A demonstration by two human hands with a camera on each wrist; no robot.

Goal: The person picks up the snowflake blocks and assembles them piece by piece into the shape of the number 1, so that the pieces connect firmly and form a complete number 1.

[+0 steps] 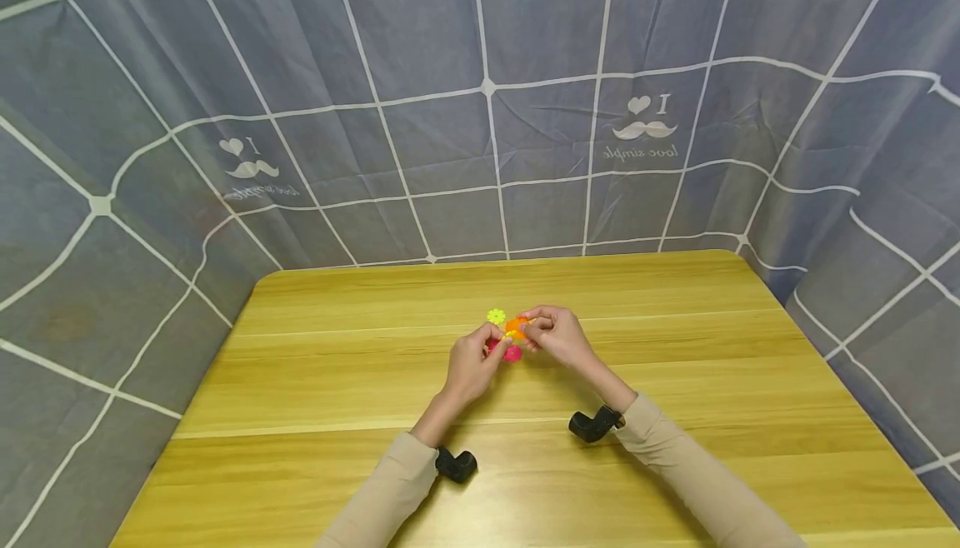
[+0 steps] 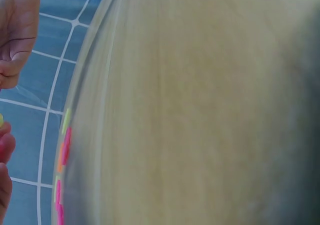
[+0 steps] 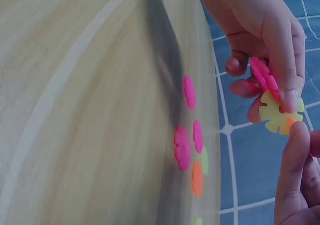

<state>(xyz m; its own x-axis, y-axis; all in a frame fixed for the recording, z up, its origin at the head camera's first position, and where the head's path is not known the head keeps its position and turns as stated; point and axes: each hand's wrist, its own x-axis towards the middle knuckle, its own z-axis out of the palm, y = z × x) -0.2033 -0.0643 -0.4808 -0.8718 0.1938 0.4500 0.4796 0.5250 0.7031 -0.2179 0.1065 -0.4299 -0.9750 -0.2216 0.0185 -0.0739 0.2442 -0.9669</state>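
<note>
Above the table (image 1: 337,373), my left hand (image 1: 468,365) pinches a yellow flower disc (image 3: 273,116) beside a pink flower disc (image 3: 263,75); my right hand (image 1: 558,336) pinches an orange flower disc (image 1: 515,326). They look like light, stiff plastic, best gripped at the rims.

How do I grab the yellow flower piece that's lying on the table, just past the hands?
I'd pinch two opposite edges of the yellow flower piece, coming from above and its left. It lies flat on the table with notches round its rim; bare wood shows on its left, while the left hand is on the near side.
</note>
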